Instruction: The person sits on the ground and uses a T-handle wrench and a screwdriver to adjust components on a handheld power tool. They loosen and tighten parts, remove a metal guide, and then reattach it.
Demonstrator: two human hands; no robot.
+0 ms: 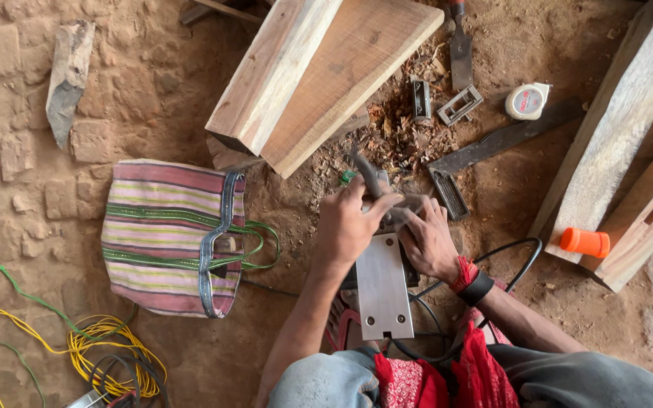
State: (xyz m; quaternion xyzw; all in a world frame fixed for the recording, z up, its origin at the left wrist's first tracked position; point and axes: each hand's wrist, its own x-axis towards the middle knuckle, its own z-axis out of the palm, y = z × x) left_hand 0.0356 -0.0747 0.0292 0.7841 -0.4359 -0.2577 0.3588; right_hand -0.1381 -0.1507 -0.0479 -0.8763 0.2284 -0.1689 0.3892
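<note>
An upturned electric planer with a flat metal sole plate [383,291] lies on the dirt floor in front of me. My left hand [349,223] grips a dark slim tool [368,175] over the planer's far end. My right hand [426,238] presses on the planer body beside the left one, fingers curled around the machine. A red thread and a black band circle my right wrist. The part of the planer under both hands is hidden.
A striped cloth bag [171,238] lies at left. Wooden boards [319,72] lean beyond the planer, with wood shavings, a chisel [460,45], a tape measure [527,100] and metal parts. Planks [614,136] and an orange cap [585,242] sit at right. Yellow and green wires [107,351] coil at lower left.
</note>
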